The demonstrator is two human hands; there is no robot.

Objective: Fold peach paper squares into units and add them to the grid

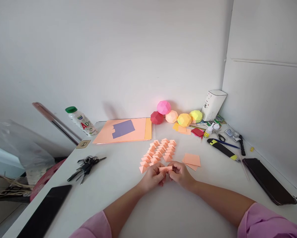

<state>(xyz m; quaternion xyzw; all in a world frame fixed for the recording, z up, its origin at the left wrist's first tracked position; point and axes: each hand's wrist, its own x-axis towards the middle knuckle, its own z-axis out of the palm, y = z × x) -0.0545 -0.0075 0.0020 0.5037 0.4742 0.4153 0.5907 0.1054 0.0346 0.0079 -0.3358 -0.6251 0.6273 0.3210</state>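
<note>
A small folded piece of peach paper (165, 169) is pinched between my left hand (152, 178) and my right hand (181, 174), low over the white table (128, 198). Both hands have their fingers curled closed on its ends. Just beyond them lie several folded peach paper units (158, 152) in rows. A few flat peach paper squares (191, 160) lie to the right of the units, close to my right hand.
Several paper balls (175, 115) sit by the wall, with a white box (213, 105) beside them. Peach sheets with a purple piece (123, 130), a bottle (82, 121), keys (86, 166), two dark phones (269, 180) (45, 215), a glue bottle (208, 131) and a cutter (222, 149) surround the hands.
</note>
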